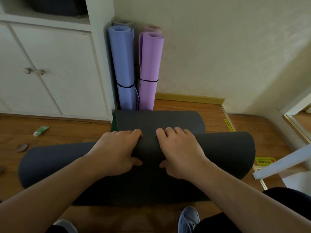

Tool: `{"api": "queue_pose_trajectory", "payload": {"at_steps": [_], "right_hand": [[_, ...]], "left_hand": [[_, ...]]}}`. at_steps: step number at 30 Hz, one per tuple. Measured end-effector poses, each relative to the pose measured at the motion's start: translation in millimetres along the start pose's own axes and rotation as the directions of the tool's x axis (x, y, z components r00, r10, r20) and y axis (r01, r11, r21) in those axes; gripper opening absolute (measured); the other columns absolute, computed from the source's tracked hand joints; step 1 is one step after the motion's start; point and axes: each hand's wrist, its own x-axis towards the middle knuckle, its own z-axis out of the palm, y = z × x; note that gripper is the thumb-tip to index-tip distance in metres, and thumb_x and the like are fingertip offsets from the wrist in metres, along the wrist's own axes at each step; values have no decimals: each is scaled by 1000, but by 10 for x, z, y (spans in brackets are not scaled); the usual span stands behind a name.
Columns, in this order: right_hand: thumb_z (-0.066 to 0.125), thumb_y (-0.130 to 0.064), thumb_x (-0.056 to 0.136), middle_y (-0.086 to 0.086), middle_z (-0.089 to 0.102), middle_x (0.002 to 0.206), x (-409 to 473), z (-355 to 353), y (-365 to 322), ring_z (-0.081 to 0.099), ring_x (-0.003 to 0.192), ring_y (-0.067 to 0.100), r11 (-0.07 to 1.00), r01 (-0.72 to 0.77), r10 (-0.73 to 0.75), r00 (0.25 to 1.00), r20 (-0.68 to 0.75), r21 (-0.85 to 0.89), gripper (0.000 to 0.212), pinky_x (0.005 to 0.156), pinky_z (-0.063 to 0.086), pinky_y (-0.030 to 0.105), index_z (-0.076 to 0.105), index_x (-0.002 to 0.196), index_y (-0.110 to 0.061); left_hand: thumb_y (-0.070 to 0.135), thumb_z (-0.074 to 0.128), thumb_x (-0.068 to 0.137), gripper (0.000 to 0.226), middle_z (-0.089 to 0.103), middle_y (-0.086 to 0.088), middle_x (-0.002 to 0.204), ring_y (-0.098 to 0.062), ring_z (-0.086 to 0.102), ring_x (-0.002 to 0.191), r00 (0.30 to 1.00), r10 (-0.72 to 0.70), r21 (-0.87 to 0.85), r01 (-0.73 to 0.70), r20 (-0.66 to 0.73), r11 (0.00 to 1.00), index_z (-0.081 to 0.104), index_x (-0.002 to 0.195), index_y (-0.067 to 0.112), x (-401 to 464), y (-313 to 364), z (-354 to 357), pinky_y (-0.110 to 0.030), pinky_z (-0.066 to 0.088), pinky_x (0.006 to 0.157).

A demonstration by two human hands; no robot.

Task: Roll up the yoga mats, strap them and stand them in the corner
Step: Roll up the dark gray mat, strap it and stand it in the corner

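Two hands roll a dark grey mat (168, 121) on the floor (185, 108).
Left hand (116, 152) and right hand (181, 152) grasp the roll, fingers (134, 132) curled over, near two strapped mats (149, 69) standing in the corner.

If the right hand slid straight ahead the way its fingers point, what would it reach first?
The right hand grips the dark grey mat roll, fingers pointing toward the wall. Straight on, it would likely cross the unrolled stretch of mat, then meet the strapped purple mat standing in the corner; depth is uncertain.
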Motion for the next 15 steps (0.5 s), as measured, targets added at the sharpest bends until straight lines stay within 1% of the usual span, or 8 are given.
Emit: {"api": "queue_pose_trajectory", "payload": {"at_steps": [3,6,8,11,13,15], "right_hand": [[84,-47,82,3,62,125,12,-4,38,62,112,24,999,10,-11,1000,21,49,75,91,54,42,41,138,-22],[81,-47,86,0,64,115,6,-41,83,64,103,23,998,4,-6,999,42,60,63,84,56,40,46,131,-22],[81,-48,87,0,65,112,5,-50,102,65,101,23,998,5,-9,998,61,61,60,83,57,41,48,129,-22],[82,-50,85,0,63,119,18,-30,121,63,107,23,996,13,-21,996,90,84,67,88,56,41,46,134,-23],[84,-53,81,1,58,129,14,-17,108,58,117,23,996,19,-25,997,75,89,79,96,52,41,40,140,-24],[87,-55,75,4,50,138,-4,-6,64,53,124,26,998,29,-31,999,44,53,90,103,49,44,36,142,-23]], "left_hand": [[66,70,87,64,57,19,127,-1,52,105,999,26,-20,-25,37,999,39,138,42,-28,-1,12,-24,41,83],[73,71,82,81,46,19,140,-3,49,120,999,53,-33,-52,14,998,32,146,43,-56,-14,41,-25,45,96],[74,75,77,89,42,16,142,-5,48,124,998,58,-3,-58,4,998,30,146,41,-43,9,62,-27,47,100],[64,79,80,79,51,15,135,-6,53,116,1000,30,-2,-30,4,1000,32,138,38,-7,65,62,-27,49,93],[59,79,82,70,55,15,130,-6,55,109,1000,16,-8,-16,4,1000,36,133,37,16,65,55,-26,48,88],[57,79,84,63,58,16,123,-4,53,101,1000,5,-24,-5,7,1000,39,128,39,23,37,31,-25,43,83]]}}
